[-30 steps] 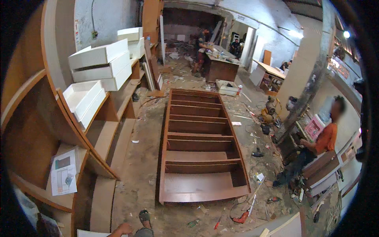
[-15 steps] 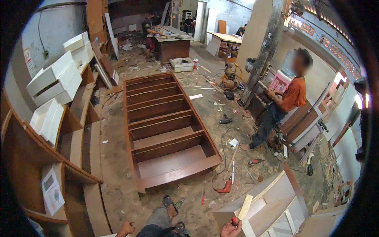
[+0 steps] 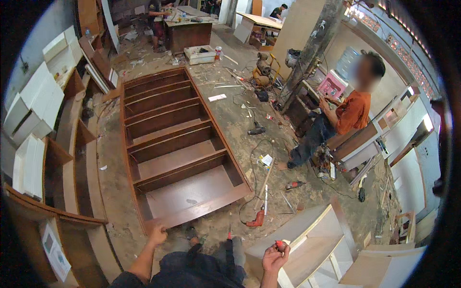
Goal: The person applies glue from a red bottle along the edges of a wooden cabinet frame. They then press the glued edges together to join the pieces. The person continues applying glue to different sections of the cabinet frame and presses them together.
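Brown shelf unit, left of centre, stretches lengthwise toward the upper left from my nearer left grip, at its bottom edge, whether clasping I cannot tell; my right grip holds a small red object.

Red item in right grip: partly covered by fingers, kind not determinable. Left grip, at near left corner of brown shelf unit: extent of contact cannot be told. Person beside far desk: cut off at frame's top. Paper sheet: print too small to read.
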Demonstrator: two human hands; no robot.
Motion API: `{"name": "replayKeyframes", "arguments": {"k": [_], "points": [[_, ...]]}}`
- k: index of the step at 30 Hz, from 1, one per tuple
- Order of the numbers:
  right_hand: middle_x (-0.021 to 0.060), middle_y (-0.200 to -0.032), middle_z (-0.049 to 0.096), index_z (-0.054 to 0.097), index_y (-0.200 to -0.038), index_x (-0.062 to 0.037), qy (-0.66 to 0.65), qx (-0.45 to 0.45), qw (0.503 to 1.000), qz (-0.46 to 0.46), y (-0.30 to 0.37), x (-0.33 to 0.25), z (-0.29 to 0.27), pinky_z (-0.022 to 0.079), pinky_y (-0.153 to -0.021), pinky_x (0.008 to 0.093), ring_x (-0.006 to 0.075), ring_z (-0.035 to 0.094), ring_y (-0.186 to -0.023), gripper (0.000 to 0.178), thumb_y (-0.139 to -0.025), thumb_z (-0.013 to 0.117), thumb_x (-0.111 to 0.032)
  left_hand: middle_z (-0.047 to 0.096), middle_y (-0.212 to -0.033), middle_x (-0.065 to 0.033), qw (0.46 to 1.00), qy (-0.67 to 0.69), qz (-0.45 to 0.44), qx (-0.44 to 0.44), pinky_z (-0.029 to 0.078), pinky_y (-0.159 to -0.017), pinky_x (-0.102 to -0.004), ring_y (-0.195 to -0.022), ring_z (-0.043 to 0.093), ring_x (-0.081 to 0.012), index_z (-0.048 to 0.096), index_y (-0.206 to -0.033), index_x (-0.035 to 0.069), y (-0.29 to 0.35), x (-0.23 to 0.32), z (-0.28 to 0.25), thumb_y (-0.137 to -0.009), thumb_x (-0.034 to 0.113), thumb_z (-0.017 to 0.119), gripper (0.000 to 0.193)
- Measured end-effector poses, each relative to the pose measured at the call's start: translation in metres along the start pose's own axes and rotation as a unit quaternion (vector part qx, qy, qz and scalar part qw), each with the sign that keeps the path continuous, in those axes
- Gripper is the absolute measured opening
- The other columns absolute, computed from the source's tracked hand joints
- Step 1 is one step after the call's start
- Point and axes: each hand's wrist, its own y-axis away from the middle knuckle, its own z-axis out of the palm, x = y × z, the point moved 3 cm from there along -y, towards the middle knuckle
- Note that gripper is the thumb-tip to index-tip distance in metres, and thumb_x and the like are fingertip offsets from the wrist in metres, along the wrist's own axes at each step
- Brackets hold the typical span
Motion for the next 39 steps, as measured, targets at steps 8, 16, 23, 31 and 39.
{"name": "replayKeyframes", "arguments": {"k": [8, 16, 23, 31, 39], "points": [[0.0036, -0.085, 0.07, 0.064, -0.094, -0.0125, 0.061, -0.086, 0.988, 0.111, -0.089, 0.03, 0.083, 0.052, -0.068, 0.0338, 0.0176, 0.064, -0.077, 0.032, -0.099, 0.057, -0.043, 0.071, -0.101, -0.0151, 0.987, -0.025, 0.015, 0.155, 0.052, -0.084, -0.0382, -0.095, 0.067, -0.0284, 0.067, -0.117, 0.005, -0.056, 0.042, 0.012, -0.084, 0.012, 0.062, 0.034], [0.0106, -0.101, 0.07, 0.064, -0.109, -0.005, 0.178, -0.146, 0.867, 0.442, -0.27, 0.088, 0.141, 0.052, -0.08, 0.0376, 0.0224, 0.064, -0.091, 0.034, -0.098, 0.058, -0.037, 0.064, -0.128, -0.0185, 0.959, 0.011, -0.181, 0.22, 0.04, -0.109, -0.0457, -0.129, 0.051, -0.0381, 0.065, -0.125, 0.008, -0.008, -0.042, 0.141, -0.077, 0.03, 0.072, 0.054], [0.0091, -0.105, 0.068, 0.061, -0.111, -0.0061, 0.396, -0.157, 0.77, 0.474, -0.394, 0.142, 0.162, 0.056, -0.082, 0.0382, 0.0228, 0.067, -0.093, 0.028, -0.099, 0.058, -0.031, 0.052, -0.143, -0.0194, 0.938, -0.131, -0.259, 0.188, 0.038, -0.113, -0.0434, -0.136, 0.046, -0.0356, 0.046, -0.145, 0.007, -0.086, 0.014, 0.187, -0.086, 0.034, 0.064, 0.067], [0.0089, -0.102, 0.068, 0.059, -0.111, -0.008, 0.476, -0.224, 0.669, 0.525, -0.416, 0.354, 0.104, 0.06, -0.079, 0.0427, 0.0236, 0.068, -0.09, 0.022, -0.097, 0.061, -0.026, 0.036, -0.155, -0.0188, 0.837, -0.196, -0.27, 0.433, 0.032, -0.114, -0.0525, -0.142, 0.037, -0.0375, 0.034, -0.153, 0.008, -0.258, -0.091, 0.186, -0.091, 0.038, 0.062, 0.074], [0.0067, -0.1, 0.069, 0.059, -0.105, -0.0088, 0.487, -0.249, 0.585, 0.598, -0.33, 0.578, 0.021, 0.061, -0.079, 0.0431, 0.0244, 0.071, -0.094, 0.014, -0.099, 0.059, -0.022, 0.03, -0.159, -0.0199, 0.821, -0.173, -0.298, 0.455, 0.024, -0.117, -0.058, -0.147, 0.027, -0.0405, 0.036, -0.153, 0.01, -0.234, -0.192, 0.126, -0.094, 0.031, 0.06, 0.067]]}}
